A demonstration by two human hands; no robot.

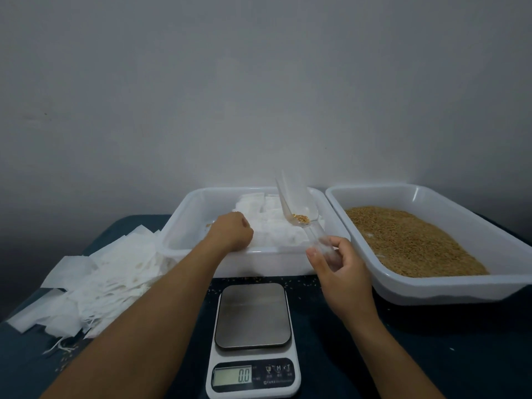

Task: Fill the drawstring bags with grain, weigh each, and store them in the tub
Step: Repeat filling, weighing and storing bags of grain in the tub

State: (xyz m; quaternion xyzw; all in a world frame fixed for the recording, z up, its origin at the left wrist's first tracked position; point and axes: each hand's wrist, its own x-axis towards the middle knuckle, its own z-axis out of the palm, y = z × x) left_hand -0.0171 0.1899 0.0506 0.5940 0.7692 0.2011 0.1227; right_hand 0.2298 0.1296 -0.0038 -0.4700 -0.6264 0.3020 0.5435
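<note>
While the right hand is gripping the scoop, the left hand is reaching, fingers curled, onto filled bags in the tub at the bench's back edge.

Plain grey-white wall, dim even light, dark blue table against it

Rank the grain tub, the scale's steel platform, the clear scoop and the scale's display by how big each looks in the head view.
1. Grain tub: largest.
2. Steel platform.
3. Clear scoop, held in the right hand; its handle is partly hidden.
4. Display: smallest, though nearest the camera.
</note>
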